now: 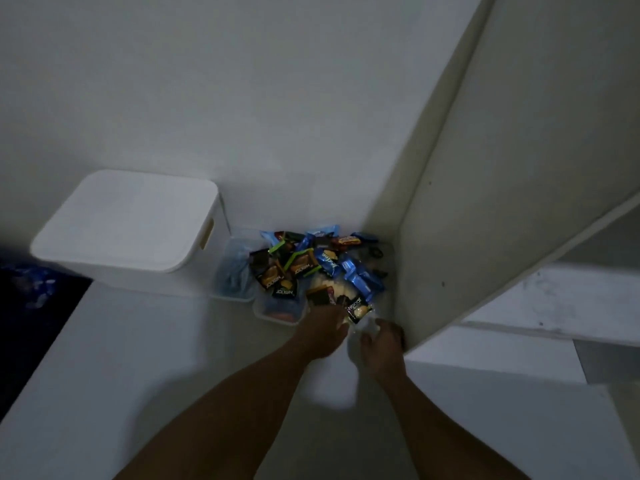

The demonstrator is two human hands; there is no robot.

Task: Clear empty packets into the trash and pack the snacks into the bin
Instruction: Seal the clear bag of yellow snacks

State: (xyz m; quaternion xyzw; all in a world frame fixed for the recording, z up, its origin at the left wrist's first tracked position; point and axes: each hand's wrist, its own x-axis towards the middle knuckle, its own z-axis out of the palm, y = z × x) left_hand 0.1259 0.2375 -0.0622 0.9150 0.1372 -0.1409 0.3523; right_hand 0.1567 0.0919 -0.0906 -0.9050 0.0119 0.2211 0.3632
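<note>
The snack pile (311,265) lies heaped on the bench (173,341) just right of the white lidded bin (128,223), spilling over two clear tubs (235,271) beside that bin. The left hand (323,329) and right hand (381,341) are close together at the pile's near edge. In this gloom I cannot tell whether either grips a packet. With the lid on and light this poor, a full snack could pass for an empty wrapper.

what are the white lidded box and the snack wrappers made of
White lidded box: probably matte plastic, given its moulded rounded corners and cut-out handle slot. Snack wrappers: glossy printed film, plastic or foil, crinkled and catching light; the dimness leaves it open.
</note>
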